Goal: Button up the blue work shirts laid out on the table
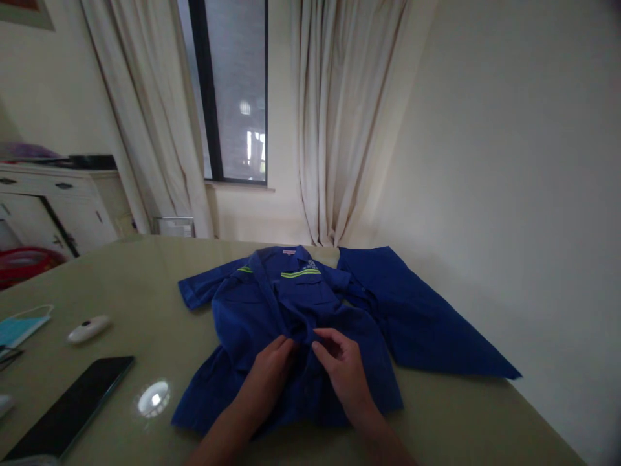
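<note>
A blue short-sleeved work shirt (242,317) with yellow-green reflective stripes lies spread on the table, its collar toward the window. My left hand (275,362) is closed on the front edge of the shirt near the middle, its fingertips partly hidden in the cloth. Just to the right, my right hand (342,366) pinches the other front edge between thumb and fingers. The cloth bunches into folds between the two hands. Any button there is too small to make out.
Dark blue folded cloth (427,323) lies right of the shirt, against the wall. On the left of the table (160,278) are a black phone (72,408), a small white device (88,329) and a light-blue face mask (22,329). A white cabinet (87,200) stands beyond.
</note>
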Available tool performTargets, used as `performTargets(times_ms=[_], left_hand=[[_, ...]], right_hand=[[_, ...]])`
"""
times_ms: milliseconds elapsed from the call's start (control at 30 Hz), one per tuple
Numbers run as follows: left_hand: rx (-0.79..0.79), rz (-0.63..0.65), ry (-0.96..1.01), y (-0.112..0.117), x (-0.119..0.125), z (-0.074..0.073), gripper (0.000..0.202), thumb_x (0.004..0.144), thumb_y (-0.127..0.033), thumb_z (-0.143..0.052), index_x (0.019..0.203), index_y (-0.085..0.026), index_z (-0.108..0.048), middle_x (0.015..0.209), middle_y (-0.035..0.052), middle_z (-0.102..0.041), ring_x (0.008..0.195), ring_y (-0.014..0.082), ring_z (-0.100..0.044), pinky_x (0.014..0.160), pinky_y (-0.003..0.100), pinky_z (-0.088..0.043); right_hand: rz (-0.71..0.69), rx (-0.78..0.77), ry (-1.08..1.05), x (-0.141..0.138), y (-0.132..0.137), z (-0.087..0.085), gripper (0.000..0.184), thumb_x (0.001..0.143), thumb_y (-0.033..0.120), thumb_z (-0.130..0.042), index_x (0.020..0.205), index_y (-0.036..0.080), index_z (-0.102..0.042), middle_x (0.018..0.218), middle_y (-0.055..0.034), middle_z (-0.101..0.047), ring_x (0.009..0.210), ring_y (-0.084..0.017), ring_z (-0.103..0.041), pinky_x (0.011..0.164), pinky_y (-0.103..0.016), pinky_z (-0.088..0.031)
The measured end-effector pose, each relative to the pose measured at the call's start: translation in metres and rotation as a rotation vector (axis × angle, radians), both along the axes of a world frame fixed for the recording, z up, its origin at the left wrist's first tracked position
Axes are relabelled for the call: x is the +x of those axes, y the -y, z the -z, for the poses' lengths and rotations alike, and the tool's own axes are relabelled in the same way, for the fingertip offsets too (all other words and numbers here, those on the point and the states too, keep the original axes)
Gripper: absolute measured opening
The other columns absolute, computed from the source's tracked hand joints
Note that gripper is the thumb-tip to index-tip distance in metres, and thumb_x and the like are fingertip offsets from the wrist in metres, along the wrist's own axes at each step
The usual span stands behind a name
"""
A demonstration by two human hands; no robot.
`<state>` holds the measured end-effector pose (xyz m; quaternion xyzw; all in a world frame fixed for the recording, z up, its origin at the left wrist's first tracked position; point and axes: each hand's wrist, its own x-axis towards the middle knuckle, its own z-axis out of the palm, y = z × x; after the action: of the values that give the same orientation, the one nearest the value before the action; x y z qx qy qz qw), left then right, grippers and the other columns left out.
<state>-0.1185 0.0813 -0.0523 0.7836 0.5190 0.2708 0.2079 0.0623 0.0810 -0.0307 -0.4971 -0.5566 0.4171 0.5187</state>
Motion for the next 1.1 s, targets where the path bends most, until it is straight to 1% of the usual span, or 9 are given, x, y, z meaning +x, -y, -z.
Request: performTargets(times_ms=[100,167,267,433,567,700,800,967,1100], left_hand=[[0.005,-0.024,0.057,0.004,-0.001,-0.004,0.023,0.099,-0.018,-0.041,0.093,-0.022,-0.063,0.095,0.0039,-0.064,0.086,0.0189,-0.064,0.080,0.030,-0.049],[0.025,-0.045,0.096,0.007,0.000,-0.007,0.024,0.100,-0.019,-0.039,0.093,-0.023,-0.062,0.094,0.0035,-0.064,0.086,0.0187,-0.062,0.081,0.031,-0.049],[0.051,-0.054,0.158,0.011,0.004,-0.010,0.025,0.100,-0.020,-0.037,0.094,-0.023,-0.061,0.094,0.0036,-0.064,0.085,0.0181,-0.062,0.081,0.031,-0.050],[0.075,-0.029,0.276,0.011,0.003,-0.006,0.024,0.100,-0.026,-0.041,0.093,-0.024,-0.065,0.097,0.0036,-0.066,0.090,0.0182,-0.064,0.084,0.030,-0.052],[0.035,-0.034,0.344,0.007,0.001,-0.002,0.019,0.095,-0.025,-0.049,0.098,-0.025,-0.068,0.098,0.0036,-0.071,0.092,0.0198,-0.068,0.086,0.033,-0.054],[-0.011,-0.062,0.375,0.007,0.002,-0.001,0.016,0.091,-0.022,-0.054,0.100,-0.025,-0.067,0.098,0.0029,-0.074,0.091,0.0200,-0.070,0.086,0.033,-0.055],[-0.009,-0.070,0.359,0.009,0.002,-0.001,0.014,0.091,-0.022,-0.053,0.098,-0.025,-0.065,0.097,0.0013,-0.075,0.091,0.0191,-0.071,0.085,0.031,-0.055],[0.058,-0.070,0.282,0.011,0.001,0.002,0.013,0.093,-0.022,-0.053,0.097,-0.026,-0.065,0.095,-0.0001,-0.073,0.090,0.0180,-0.070,0.083,0.029,-0.054],[0.106,-0.051,0.240,0.011,0.000,0.004,0.013,0.095,-0.025,-0.052,0.096,-0.026,-0.065,0.093,-0.0010,-0.072,0.087,0.0168,-0.070,0.081,0.027,-0.054]], right_hand=[[0.064,0.173,0.171,-0.004,0.005,-0.001,0.011,0.085,0.029,-0.067,0.090,0.020,-0.072,0.089,-0.0056,-0.071,0.081,-0.021,-0.067,0.074,-0.030,-0.052],[0.104,0.304,0.289,-0.009,0.009,0.000,0.006,0.086,0.023,-0.063,0.087,0.021,-0.068,0.090,-0.0051,-0.068,0.082,-0.020,-0.066,0.074,-0.029,-0.052],[0.112,0.403,0.446,-0.016,0.013,0.006,0.012,0.086,0.013,-0.057,0.090,0.021,-0.065,0.092,-0.0046,-0.065,0.086,-0.019,-0.065,0.078,-0.029,-0.050],[0.098,0.343,0.604,-0.022,0.011,0.014,0.013,0.081,0.011,-0.058,0.086,0.022,-0.061,0.085,-0.0022,-0.064,0.077,-0.018,-0.063,0.071,-0.027,-0.047],[0.063,0.257,0.558,-0.023,0.009,0.014,0.009,0.080,0.013,-0.059,0.082,0.022,-0.061,0.080,-0.0011,-0.065,0.073,-0.017,-0.061,0.067,-0.026,-0.044],[0.086,0.232,0.531,-0.023,0.008,0.014,0.009,0.082,0.015,-0.058,0.083,0.021,-0.064,0.083,-0.0029,-0.067,0.075,-0.018,-0.063,0.067,-0.027,-0.044],[0.099,0.213,0.528,-0.023,0.009,0.014,0.011,0.084,0.015,-0.057,0.085,0.021,-0.066,0.084,-0.0039,-0.068,0.076,-0.019,-0.064,0.068,-0.028,-0.043],[0.073,0.183,0.524,-0.023,0.008,0.013,0.010,0.081,0.013,-0.060,0.079,0.021,-0.065,0.079,-0.0023,-0.068,0.074,-0.019,-0.064,0.067,-0.028,-0.042],[0.081,0.188,0.548,-0.023,0.009,0.015,0.010,0.082,0.013,-0.060,0.080,0.021,-0.065,0.081,-0.0026,-0.068,0.076,-0.019,-0.065,0.070,-0.028,-0.043]])
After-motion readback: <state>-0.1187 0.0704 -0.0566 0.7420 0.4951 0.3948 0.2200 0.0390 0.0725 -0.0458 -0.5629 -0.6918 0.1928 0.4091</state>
